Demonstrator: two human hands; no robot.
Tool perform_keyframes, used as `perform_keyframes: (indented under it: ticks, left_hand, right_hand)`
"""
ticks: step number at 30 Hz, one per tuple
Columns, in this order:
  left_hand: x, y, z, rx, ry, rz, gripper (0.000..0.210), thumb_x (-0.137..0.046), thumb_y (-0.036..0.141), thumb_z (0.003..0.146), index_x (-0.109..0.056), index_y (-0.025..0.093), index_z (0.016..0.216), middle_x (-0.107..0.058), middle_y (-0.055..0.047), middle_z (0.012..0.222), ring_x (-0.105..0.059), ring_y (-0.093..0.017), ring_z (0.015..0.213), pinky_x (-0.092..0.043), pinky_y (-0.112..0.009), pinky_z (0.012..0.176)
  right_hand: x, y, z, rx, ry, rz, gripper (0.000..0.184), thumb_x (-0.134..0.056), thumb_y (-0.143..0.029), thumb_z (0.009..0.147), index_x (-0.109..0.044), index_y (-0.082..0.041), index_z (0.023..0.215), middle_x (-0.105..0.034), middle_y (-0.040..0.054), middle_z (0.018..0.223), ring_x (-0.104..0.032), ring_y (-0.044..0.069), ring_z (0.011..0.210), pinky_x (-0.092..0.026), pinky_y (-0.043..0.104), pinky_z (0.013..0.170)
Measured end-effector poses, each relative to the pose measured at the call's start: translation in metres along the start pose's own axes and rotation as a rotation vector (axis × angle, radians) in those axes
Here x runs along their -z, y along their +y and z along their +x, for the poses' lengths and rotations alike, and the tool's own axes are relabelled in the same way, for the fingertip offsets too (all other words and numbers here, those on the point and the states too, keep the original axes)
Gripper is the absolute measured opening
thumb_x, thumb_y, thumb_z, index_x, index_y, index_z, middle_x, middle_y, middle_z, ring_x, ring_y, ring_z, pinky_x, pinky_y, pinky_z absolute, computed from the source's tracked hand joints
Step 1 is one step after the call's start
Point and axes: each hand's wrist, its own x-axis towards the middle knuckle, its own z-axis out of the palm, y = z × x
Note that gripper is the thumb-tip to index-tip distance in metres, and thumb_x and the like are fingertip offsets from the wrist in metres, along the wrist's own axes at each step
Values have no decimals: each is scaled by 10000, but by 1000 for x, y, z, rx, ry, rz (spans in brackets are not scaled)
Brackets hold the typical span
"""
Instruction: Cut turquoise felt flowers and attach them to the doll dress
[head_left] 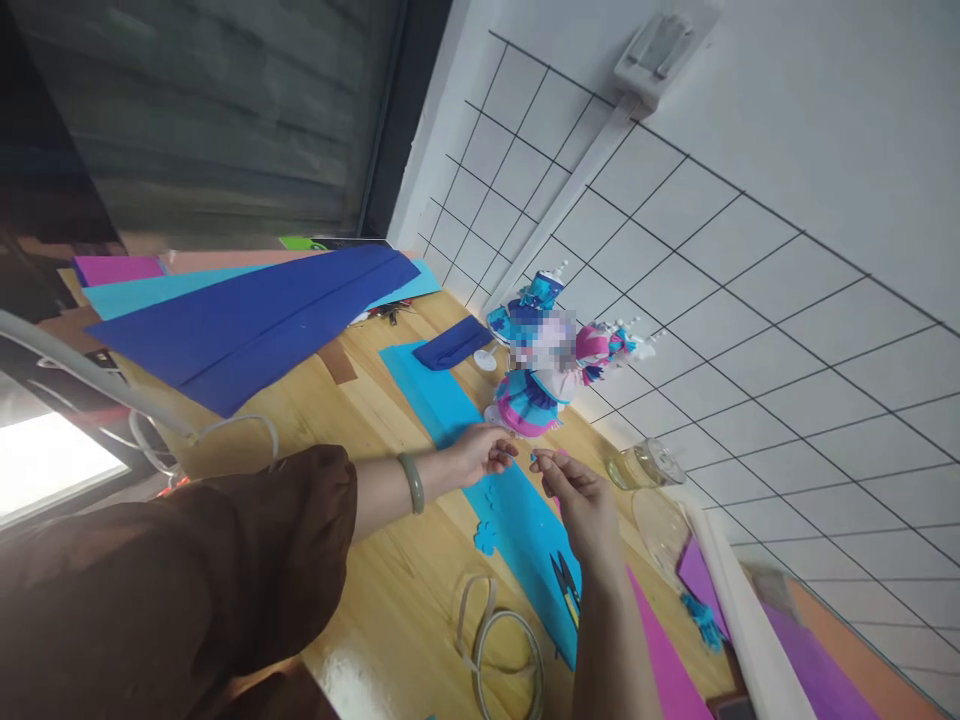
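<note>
This looks like a craft workspace: coloured sheets [262,325] lie along one edge of a wooden surface [390,540], scissors [568,588] rest on a blue strip [519,525], and dressed dolls [529,405] stand near another edge.

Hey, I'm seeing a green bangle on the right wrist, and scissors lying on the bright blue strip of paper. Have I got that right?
Not quite: in the head view, the green bangle is on the wrist of the left hand, not the right. The scissors do lie on the bright blue strip.
</note>
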Motion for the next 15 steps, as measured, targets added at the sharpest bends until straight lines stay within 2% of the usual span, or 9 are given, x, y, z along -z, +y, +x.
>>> perform_keyframes:
  ticks: [2,6,15]
  left_hand:
    - [3,1,4,28,-20,-47,61,-479,157,737,-504,106,713,-545,-12,573,-444,-47,383,-273,-156,343]
    - [7,7,9,59,-94,-144,89,-441,127,742,-477,112,662,-476,16,523,-311,-17,326,-167,-148,307]
    - [17,9,20,47,-154,-252,123,-390,142,752,-479,121,669,-468,14,524,-264,-16,304,-146,-151,289]
  right_hand:
    - [-4,4,5,-1,-52,25,279,-582,-419,735,-656,-159,802,-588,48,738,-416,119,549,-353,262,526]
    - [-12,13,15,-30,-163,83,353,-569,-430,745,-611,-162,971,-555,23,712,-408,103,504,-316,244,470]
    - [-27,11,30,-73,-314,131,481,-541,-442,769,-500,-161,1157,-492,-29,603,-334,67,420,-241,222,414]
